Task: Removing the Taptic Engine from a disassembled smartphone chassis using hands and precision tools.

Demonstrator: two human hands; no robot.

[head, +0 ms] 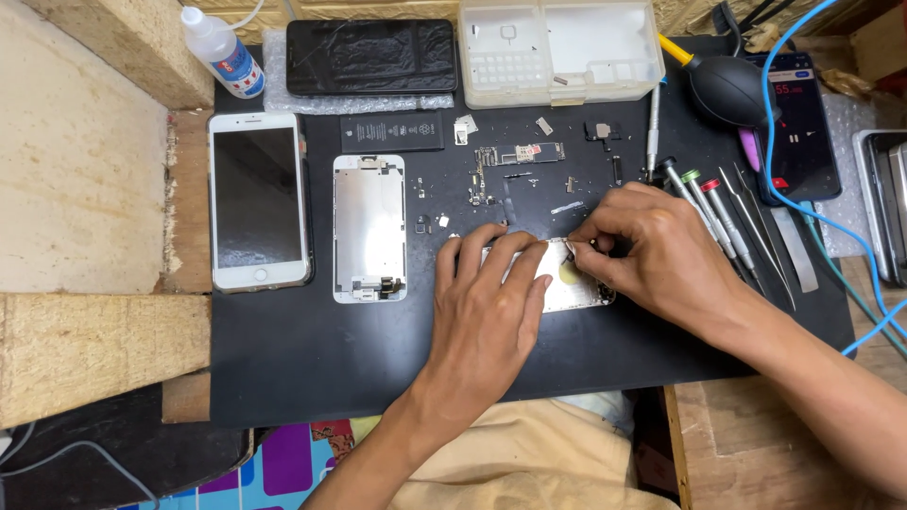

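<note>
From the head view our left hand lies flat, fingers spread, pressing the silver phone housing on the counter; our right hand pinches something too small to identify at its top edge; both hands hide most of the housing.

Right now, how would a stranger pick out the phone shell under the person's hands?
On the black mat, look right of the white phone and the bare screen frame. The silver phone shell lies under both hands, the only piece being touched.
</note>
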